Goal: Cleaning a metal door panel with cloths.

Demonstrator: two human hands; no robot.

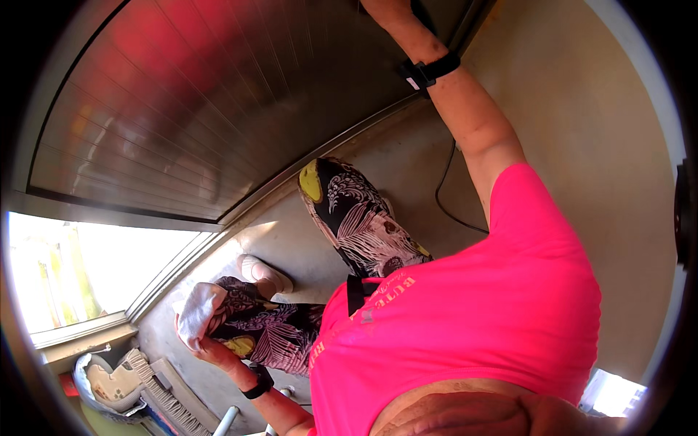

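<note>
My left hand (214, 353), at the lower left, holds a bunched white cloth (199, 313) in front of my patterned trouser leg (267, 332). My right arm reaches up to a dark, glossy grooved door panel (234, 125). The frame's top edge cuts off my right hand (388, 12), so its fingers are hidden. It overlaps the panel near the door's edge; whether it touches or grips anything there cannot be seen. The panel reflects a blurred pink-red patch. Each wrist wears a black strap.
Bright light fills an opening (125, 267) beside the door, above a floor track (174, 272). A container with cardboard pieces (112, 381) stands at lower left, close to pale metal tubes (226, 419). A dark cable (440, 191) lies near the beige wall (578, 136). My foot wears a light slipper (278, 278).
</note>
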